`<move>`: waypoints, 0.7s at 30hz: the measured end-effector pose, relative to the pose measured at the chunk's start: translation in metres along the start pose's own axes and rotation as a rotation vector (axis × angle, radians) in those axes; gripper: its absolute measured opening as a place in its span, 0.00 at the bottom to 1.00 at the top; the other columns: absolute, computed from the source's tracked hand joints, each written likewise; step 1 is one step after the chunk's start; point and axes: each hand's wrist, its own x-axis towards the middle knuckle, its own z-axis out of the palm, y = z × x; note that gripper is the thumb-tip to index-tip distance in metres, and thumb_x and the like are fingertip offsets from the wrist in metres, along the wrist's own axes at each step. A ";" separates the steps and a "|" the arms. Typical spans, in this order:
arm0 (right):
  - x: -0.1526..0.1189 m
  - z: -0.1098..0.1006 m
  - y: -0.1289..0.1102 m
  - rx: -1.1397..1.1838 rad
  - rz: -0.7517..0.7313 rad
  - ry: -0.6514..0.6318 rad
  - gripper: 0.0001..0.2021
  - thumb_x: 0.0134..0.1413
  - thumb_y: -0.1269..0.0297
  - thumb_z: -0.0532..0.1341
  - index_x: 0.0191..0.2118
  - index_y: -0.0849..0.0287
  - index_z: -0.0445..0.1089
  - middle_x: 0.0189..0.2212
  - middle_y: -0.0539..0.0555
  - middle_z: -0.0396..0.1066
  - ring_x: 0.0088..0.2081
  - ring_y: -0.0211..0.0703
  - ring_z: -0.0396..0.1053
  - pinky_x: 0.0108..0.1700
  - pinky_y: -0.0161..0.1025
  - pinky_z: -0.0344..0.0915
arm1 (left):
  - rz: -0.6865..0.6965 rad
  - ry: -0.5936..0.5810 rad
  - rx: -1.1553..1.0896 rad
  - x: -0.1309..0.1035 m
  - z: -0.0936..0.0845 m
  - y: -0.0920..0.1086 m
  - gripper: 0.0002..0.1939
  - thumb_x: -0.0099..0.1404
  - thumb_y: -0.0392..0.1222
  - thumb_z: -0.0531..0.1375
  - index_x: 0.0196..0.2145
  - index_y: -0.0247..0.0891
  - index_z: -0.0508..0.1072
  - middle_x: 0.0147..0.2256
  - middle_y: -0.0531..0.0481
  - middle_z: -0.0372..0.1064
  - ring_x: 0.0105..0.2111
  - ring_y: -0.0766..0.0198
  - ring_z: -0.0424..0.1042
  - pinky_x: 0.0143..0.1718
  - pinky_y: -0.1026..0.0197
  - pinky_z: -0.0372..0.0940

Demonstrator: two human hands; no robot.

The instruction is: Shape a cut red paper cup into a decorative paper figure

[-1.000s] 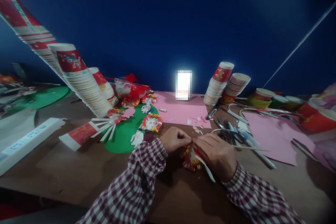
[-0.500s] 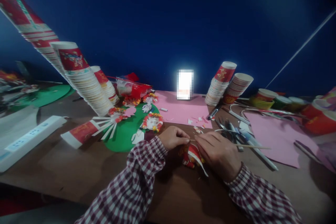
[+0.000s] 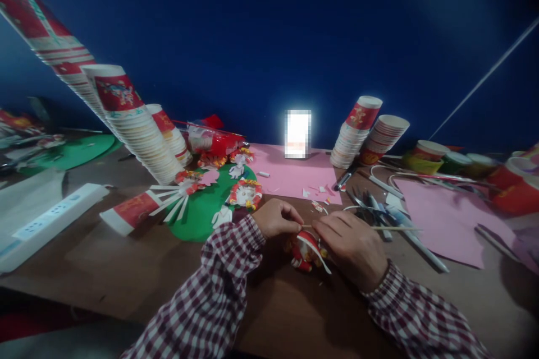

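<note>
A thin wooden stick (image 3: pixel 400 229) lies crosswise under my right hand (image 3: pixel 351 241), its free end pointing right. The fingers of that hand are closed over it. My left hand (image 3: pixel 275 219) pinches at the stick's left end, thumb against fingers. Below and between the hands is a cut red-and-white paper cup (image 3: pixel 309 244) with curled strips around it. One strip sticks out loose towards me. The fingertips hide where the stick and the cup's paper meet.
On the green sheet (image 3: pixel 197 219) lie curled paper-cup pieces and cut-outs. A strip-cut cup (image 3: pixel 132 213) lies left of it, near a power strip (image 3: pixel 50 224). Tall cup stacks (image 3: pixel 135 123) lean behind. Pink paper (image 3: pixel 286 179) holds scraps; scissors (image 3: pixel 366 202) and a pale tube (image 3: pixel 421 247) lie right.
The stick's free end has shifted a little to the left and up. The loose strip on the cup has moved slightly. Both hands keep nearly the same place.
</note>
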 end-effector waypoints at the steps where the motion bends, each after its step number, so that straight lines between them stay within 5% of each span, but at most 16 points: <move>1: 0.000 0.000 0.000 0.006 -0.002 0.000 0.09 0.53 0.69 0.54 0.39 0.58 0.68 0.33 0.54 0.69 0.38 0.41 0.62 0.40 0.38 0.57 | 0.006 -0.006 0.008 0.000 0.000 0.000 0.12 0.46 0.40 0.61 0.29 0.29 0.75 0.25 0.46 0.72 0.23 0.67 0.67 0.25 0.67 0.61; 12: 0.000 0.000 0.002 0.025 -0.022 0.082 0.12 0.51 0.68 0.56 0.43 0.58 0.67 0.38 0.54 0.69 0.41 0.44 0.62 0.46 0.43 0.58 | 0.044 -0.067 -0.077 0.000 0.001 -0.003 0.19 0.48 0.35 0.60 0.40 0.30 0.72 0.29 0.47 0.72 0.28 0.66 0.68 0.34 0.64 0.62; 18: -0.003 -0.002 0.003 0.182 0.248 0.487 0.19 0.46 0.69 0.60 0.47 0.54 0.64 0.46 0.53 0.64 0.49 0.49 0.59 0.52 0.49 0.55 | 0.062 0.132 -0.284 0.004 -0.003 0.001 0.22 0.47 0.34 0.62 0.42 0.32 0.70 0.27 0.51 0.69 0.28 0.69 0.67 0.33 0.64 0.62; 21: -0.003 0.004 0.003 0.400 0.422 0.531 0.12 0.48 0.66 0.58 0.42 0.57 0.65 0.42 0.56 0.64 0.46 0.47 0.61 0.49 0.47 0.59 | 0.058 0.217 -0.456 0.005 -0.002 0.004 0.24 0.46 0.34 0.63 0.43 0.30 0.68 0.26 0.52 0.66 0.28 0.68 0.67 0.32 0.63 0.63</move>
